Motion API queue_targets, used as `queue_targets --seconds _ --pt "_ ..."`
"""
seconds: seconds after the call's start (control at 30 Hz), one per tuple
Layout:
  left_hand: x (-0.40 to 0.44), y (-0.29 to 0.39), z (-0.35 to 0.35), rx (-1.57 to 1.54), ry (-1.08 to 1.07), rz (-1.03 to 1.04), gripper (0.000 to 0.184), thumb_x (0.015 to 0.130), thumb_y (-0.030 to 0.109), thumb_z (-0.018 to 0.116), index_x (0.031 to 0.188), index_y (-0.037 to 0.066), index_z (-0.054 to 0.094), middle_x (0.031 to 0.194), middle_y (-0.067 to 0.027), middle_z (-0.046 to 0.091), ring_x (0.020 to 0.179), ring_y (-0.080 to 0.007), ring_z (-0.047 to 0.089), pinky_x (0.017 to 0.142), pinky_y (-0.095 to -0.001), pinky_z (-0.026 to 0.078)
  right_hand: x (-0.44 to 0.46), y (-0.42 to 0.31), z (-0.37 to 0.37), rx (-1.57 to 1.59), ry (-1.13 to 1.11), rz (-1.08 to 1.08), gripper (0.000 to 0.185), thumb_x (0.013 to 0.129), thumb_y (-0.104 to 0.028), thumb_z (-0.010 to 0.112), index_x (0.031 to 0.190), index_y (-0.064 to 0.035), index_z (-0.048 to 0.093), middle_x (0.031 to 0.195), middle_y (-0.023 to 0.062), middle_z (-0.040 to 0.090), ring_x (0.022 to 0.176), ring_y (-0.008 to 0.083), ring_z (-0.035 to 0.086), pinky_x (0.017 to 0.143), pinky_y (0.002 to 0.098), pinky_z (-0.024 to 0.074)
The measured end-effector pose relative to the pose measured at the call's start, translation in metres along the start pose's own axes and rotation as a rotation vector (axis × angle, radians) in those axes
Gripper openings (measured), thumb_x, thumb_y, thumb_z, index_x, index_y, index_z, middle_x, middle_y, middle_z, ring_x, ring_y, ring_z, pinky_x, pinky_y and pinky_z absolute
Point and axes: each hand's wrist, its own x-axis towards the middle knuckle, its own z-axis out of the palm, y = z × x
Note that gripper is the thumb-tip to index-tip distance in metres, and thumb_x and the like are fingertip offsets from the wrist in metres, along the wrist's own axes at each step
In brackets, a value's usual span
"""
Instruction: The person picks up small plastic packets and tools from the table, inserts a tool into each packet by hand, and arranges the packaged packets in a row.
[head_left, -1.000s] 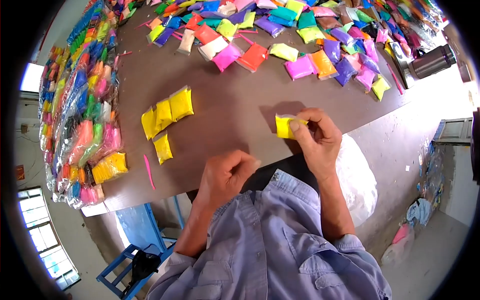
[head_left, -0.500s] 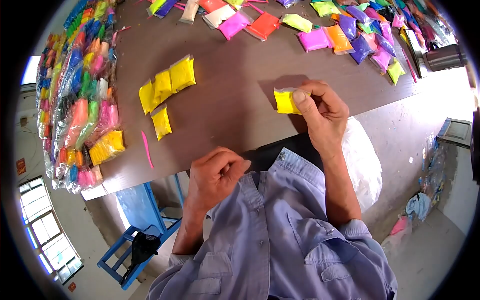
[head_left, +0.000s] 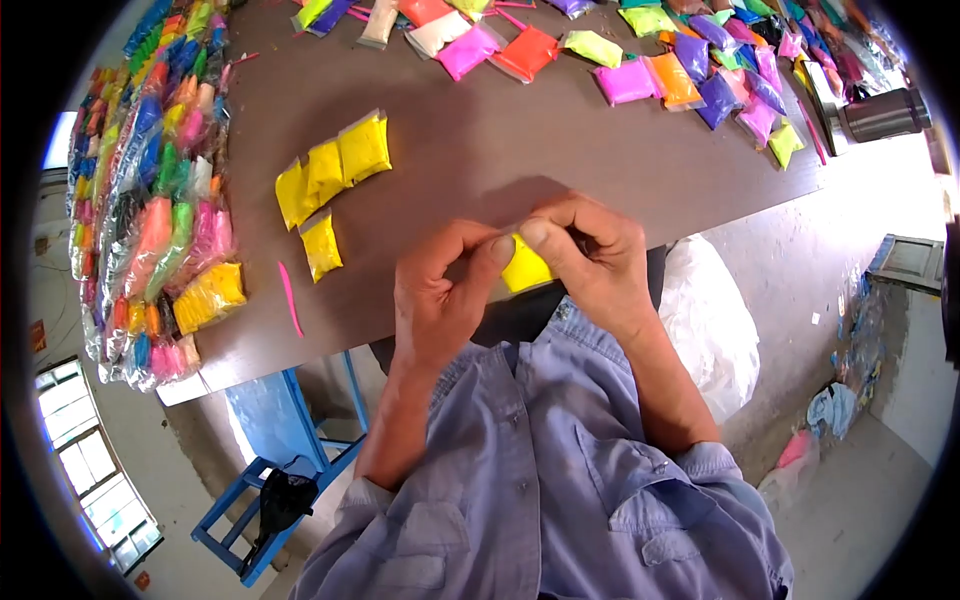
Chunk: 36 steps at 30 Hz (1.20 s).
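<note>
Near the table's front edge, a small yellow packet (head_left: 526, 266) is pinched between both hands. My right hand (head_left: 592, 262) grips its top right corner with thumb and forefinger. The thumb and forefinger of my left hand (head_left: 452, 285) close on its upper left edge. To the left on the table lie three yellow packets (head_left: 325, 172) in a slanting row, side by side. One more yellow packet (head_left: 321, 246) rests just below them. A thin pink stick (head_left: 290, 298) lies left of that one.
Bagged coloured packets (head_left: 165, 220) line the table's left side, with yellow ones (head_left: 209, 298) at the near end. Many loose coloured packets (head_left: 680, 75) cover the back. A metal cup (head_left: 886, 115) lies at the right. A white plastic bag (head_left: 710, 325) hangs below the table edge.
The right hand has brought the yellow packet left and down towards the body. My left hand has risen and moved right to take hold of its edge.
</note>
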Motion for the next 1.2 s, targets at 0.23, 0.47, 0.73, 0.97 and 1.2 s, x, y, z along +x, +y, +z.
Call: queue_targets --seconds 0.23,0.47,0.73,0.97,1.2 --pt "-0.006 -0.011 -0.003 -0.05 0.008 0.02 0.017 0.102 0.016 0.072 0.098 -0.001 0.072 0.082 -0.0012 0.069 0.076 -0.0076 0.058 0.071 -0.0245 0.048 -0.006 0.013 0.003 -0.022 0.015 -0.065 0.014 0.1 -0.011 0.073 0.101 0.0024 0.073 0.086 0.0048 0.066 0.074 0.011 0.058 0.065 0.0286 0.0452" --pt "-0.01 -0.01 -0.002 -0.172 0.056 -0.127 0.019 0.105 0.018 0.07 0.1 0.0 0.072 0.082 0.0048 0.063 0.078 -0.0015 0.053 0.069 -0.0212 0.044 -0.009 0.013 0.004 0.056 0.008 0.063 0.014 0.104 -0.011 0.068 0.098 0.0023 0.07 0.087 0.0042 0.065 0.078 0.0102 0.059 0.068 0.0281 0.0461" --pt "-0.01 -0.02 0.0 -0.207 0.111 -0.102 0.017 0.105 0.016 0.07 0.1 0.0 0.072 0.082 0.0062 0.062 0.078 -0.0007 0.051 0.068 -0.0201 0.043 -0.009 0.009 0.006 -0.094 -0.06 -0.011 0.01 0.098 -0.008 0.072 0.1 0.002 0.073 0.084 0.0053 0.063 0.073 0.0101 0.058 0.064 0.0272 0.0445" --pt "-0.01 -0.019 0.003 -0.292 0.083 -0.168 0.015 0.104 0.015 0.07 0.101 0.0 0.072 0.084 0.0053 0.065 0.079 -0.0016 0.053 0.07 -0.0198 0.044 -0.007 0.023 0.009 -0.026 0.013 -0.049 0.011 0.092 -0.008 0.077 0.098 0.0011 0.074 0.085 0.0055 0.063 0.067 0.0105 0.055 0.059 0.0276 0.0434" --pt "-0.008 -0.024 -0.006 -0.155 0.086 -0.151 0.021 0.103 0.022 0.073 0.105 0.001 0.073 0.088 0.0016 0.068 0.082 -0.0048 0.059 0.076 -0.0207 0.049 -0.008 0.009 0.008 -0.193 -0.085 -0.037 0.019 0.097 -0.011 0.079 0.109 0.0 0.07 0.085 -0.0028 0.058 0.074 0.0047 0.052 0.064 0.0235 0.0433"
